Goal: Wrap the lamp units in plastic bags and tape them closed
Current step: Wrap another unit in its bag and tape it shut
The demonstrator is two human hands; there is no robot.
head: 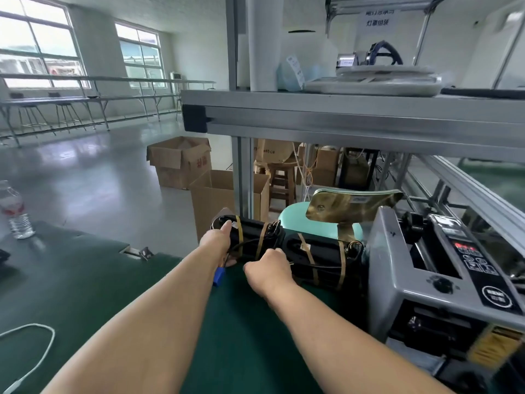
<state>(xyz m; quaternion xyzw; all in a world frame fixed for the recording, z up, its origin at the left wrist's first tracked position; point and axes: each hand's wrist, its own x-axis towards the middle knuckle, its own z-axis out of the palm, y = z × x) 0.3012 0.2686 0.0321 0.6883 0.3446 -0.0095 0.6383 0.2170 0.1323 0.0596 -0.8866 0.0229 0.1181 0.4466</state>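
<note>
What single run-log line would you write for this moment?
left hand: grips left lamp unit | right hand: curled against right lamp unit, hold unclear | tape dispenser: untouched

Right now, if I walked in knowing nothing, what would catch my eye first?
Two bare hands meet at the far edge of the green table. The left hand grips the end of the black lamp units, which are banded with tan tape, and the right hand curls on them at the middle. Just to the right stands a grey tape dispenser machine, and a water bottle sits far left.
</note>
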